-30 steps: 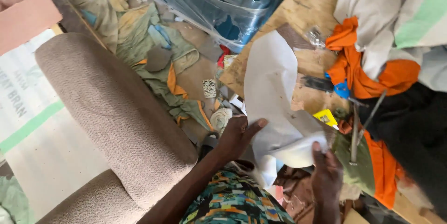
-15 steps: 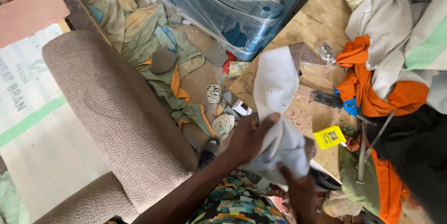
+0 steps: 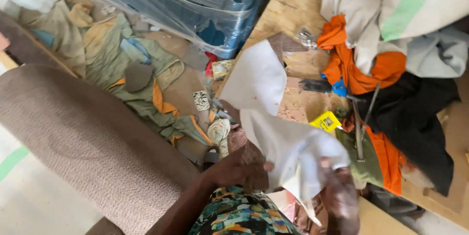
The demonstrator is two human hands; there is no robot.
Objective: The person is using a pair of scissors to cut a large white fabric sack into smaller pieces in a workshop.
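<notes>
Hands are both gripping a white fabric piece [image 3: 278, 132]: left hand [image 3: 239, 169] is pinching its lower left edge w/ fingers closed on it, right hand [image 3: 339, 196] is clutching the bunched lower right part. Cloth is being held up just above the hands, its upper lobe rising w/ a rounded, cut-out outline, lower part crumpling btwn the hands. Progress, judging by the view: piece is lifted and in hand, but not spread flat or laid down anywhere yet; handling looks early.

Materials: cloth is thin, smooth, limp. Left of the hands a brown upholstered roll [image 3: 83, 137] is lying, nubby texture. Beyond it, olive and orange scraps [image 3: 146, 83] are littering the floor, and a blue plastic-wrapped bundle [image 3: 195, 5] is sitting further off. Right of the hands, on the wooden bench [image 3: 293, 5], orange cloth [image 3: 361, 69], black cloth [image 3: 415, 118] and a yellow tag [image 3: 326, 121] are piling up.
</notes>
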